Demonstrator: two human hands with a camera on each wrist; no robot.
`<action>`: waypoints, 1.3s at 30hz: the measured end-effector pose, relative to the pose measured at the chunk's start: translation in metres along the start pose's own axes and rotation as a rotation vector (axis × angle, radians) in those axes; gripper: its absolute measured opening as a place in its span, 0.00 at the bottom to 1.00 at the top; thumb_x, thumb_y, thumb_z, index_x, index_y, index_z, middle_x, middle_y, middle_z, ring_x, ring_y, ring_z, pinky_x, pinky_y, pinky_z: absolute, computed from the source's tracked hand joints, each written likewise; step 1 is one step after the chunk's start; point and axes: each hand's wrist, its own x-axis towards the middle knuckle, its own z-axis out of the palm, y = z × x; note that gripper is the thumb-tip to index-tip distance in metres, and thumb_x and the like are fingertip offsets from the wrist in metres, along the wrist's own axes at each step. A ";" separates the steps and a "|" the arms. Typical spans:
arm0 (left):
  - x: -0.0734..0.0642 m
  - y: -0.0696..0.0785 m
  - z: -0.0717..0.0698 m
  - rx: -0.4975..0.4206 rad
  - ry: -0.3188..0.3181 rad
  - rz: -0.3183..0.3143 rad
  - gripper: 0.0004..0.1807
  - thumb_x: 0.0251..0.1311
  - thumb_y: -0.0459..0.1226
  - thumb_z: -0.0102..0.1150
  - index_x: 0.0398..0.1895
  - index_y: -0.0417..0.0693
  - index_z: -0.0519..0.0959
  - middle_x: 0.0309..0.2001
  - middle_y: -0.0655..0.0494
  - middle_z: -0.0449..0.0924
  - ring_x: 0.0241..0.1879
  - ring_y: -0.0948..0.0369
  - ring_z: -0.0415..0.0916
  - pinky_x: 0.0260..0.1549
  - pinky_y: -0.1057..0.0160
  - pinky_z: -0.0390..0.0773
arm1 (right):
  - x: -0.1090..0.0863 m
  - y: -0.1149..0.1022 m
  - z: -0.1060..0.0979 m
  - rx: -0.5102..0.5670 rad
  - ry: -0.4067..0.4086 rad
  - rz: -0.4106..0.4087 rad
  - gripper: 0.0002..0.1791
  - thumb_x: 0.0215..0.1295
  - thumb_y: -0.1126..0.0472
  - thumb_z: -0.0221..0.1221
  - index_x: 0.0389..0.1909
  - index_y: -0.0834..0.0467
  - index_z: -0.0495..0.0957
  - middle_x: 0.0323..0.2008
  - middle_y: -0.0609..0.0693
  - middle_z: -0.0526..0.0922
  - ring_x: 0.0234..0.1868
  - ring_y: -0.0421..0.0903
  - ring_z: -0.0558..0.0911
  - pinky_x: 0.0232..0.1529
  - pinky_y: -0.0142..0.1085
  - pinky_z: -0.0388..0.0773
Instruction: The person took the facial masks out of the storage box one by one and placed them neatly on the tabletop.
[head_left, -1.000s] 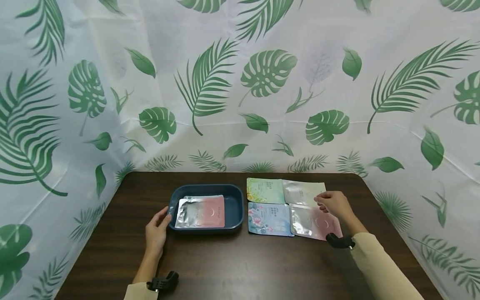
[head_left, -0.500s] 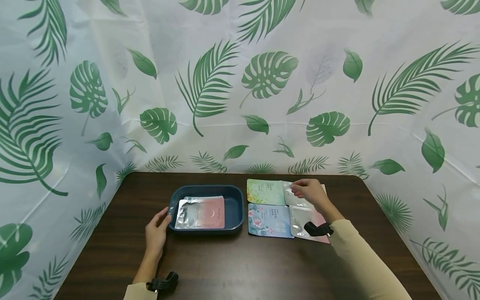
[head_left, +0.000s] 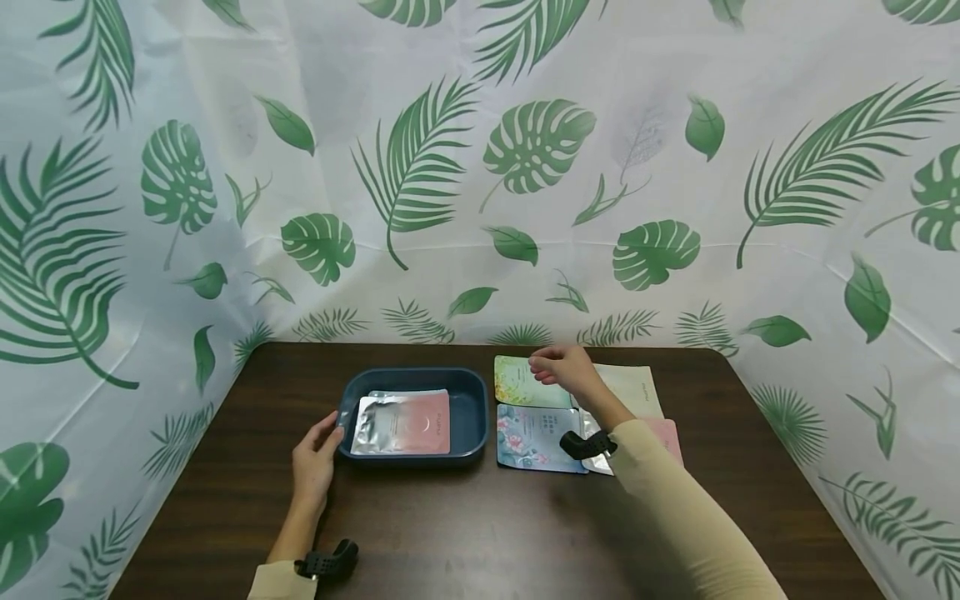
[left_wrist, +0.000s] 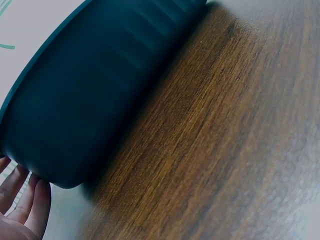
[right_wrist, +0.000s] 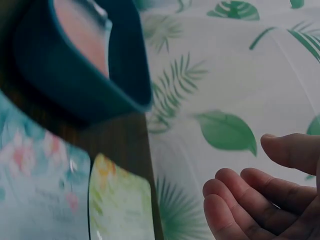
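Observation:
My left hand (head_left: 313, 458) rests against the left end of a dark blue plastic basin (head_left: 468, 446); in the left wrist view its loosely extended fingers (left_wrist: 37, 205) touch the basin's outer wall. Inside the basin lies a pink and silver sachet (head_left: 405, 423) on top of at least one other. My right hand (head_left: 567, 368) hovers over a green floral sachet (head_left: 521, 385), fingers loosely bent and holding nothing, as the right wrist view shows. Below that lies a blue floral sachet (head_left: 532, 442). A pale green sachet (head_left: 630, 387) and another pink sachet (head_left: 666, 435) are partly hidden by the right arm.
The brown wooden table (head_left: 450, 533) carries the basin on the left and the sachets, laid in two rows, on the right. A white cloth with green leaves (head_left: 450, 192) hangs behind it and at its sides.
My right hand has moved left, from over the pink sachet across the pale green one to the green floral sachet. My left hand and the basin have stayed in place.

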 end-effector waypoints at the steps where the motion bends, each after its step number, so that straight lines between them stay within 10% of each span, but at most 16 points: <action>1: 0.000 0.000 0.000 0.000 0.001 -0.001 0.22 0.71 0.38 0.50 0.66 0.43 0.71 0.67 0.45 0.70 0.56 0.63 0.65 0.40 0.86 0.66 | 0.001 -0.001 0.004 0.016 -0.006 0.002 0.18 0.70 0.59 0.56 0.51 0.69 0.78 0.47 0.67 0.83 0.32 0.40 0.83 0.38 0.33 0.82; 29: -0.002 0.001 0.000 0.013 -0.018 -0.011 0.23 0.72 0.41 0.49 0.67 0.45 0.69 0.68 0.46 0.69 0.56 0.61 0.64 0.40 0.86 0.65 | 0.007 -0.026 0.107 0.107 -0.104 0.019 0.15 0.66 0.62 0.61 0.47 0.69 0.81 0.42 0.64 0.85 0.45 0.61 0.84 0.48 0.45 0.82; 39: 0.000 0.001 -0.002 0.014 -0.024 -0.007 0.23 0.72 0.42 0.51 0.67 0.45 0.70 0.68 0.47 0.69 0.61 0.59 0.64 0.41 0.87 0.65 | 0.009 -0.022 0.132 -0.026 -0.143 0.066 0.17 0.64 0.61 0.62 0.47 0.70 0.80 0.44 0.63 0.83 0.44 0.59 0.84 0.48 0.45 0.82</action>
